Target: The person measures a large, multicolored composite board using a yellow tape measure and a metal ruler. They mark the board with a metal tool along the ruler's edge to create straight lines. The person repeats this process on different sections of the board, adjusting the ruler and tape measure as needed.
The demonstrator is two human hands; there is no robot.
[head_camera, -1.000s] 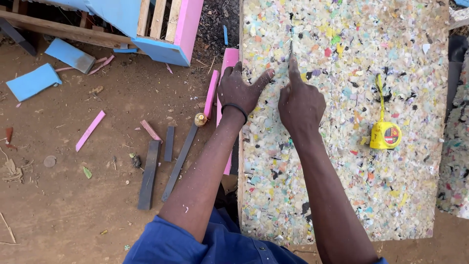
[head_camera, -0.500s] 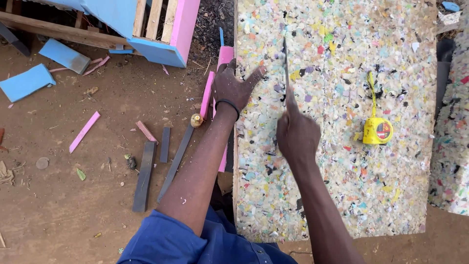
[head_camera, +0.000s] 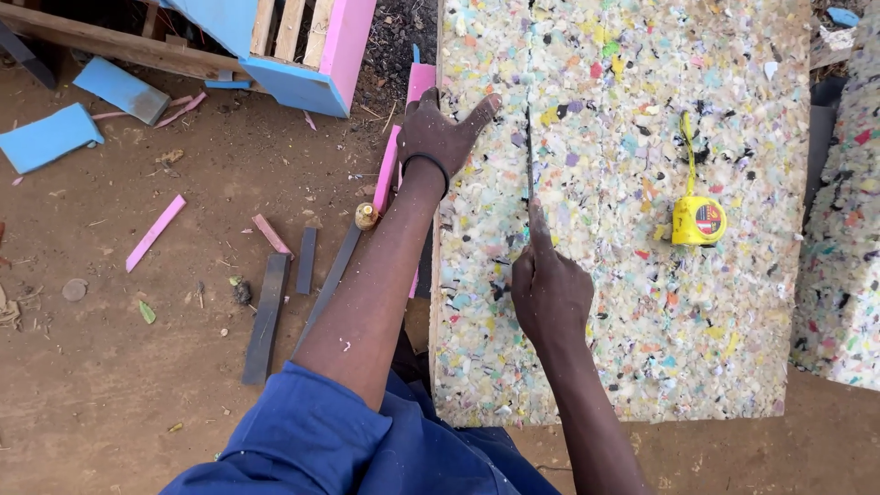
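Landmark: the speckled rebonded-foam slab (head_camera: 642, 302), lying flat on the dirt ground. Well to its left, loose offcuts rest on the ground: blue foam pieces (head_camera: 50, 137), a pink strip (head_camera: 154, 233) and dark flat strips (head_camera: 266, 316). At the slab's left edge, the left hand (head_camera: 440, 137) lies released, palm down with fingers spread, apparently pressing the foam to keep it from shifting. Just right of that hand, a straight slit (head_camera: 529, 137) runs along the slab. On that line, the right hand (head_camera: 548, 289) is clenched around a thin blade (head_camera: 530, 179), index finger extended along it, probably to steady and guide the edge. Further right on the slab lies a yellow tape measure (head_camera: 698, 220), its tape extended, apart from both hands.
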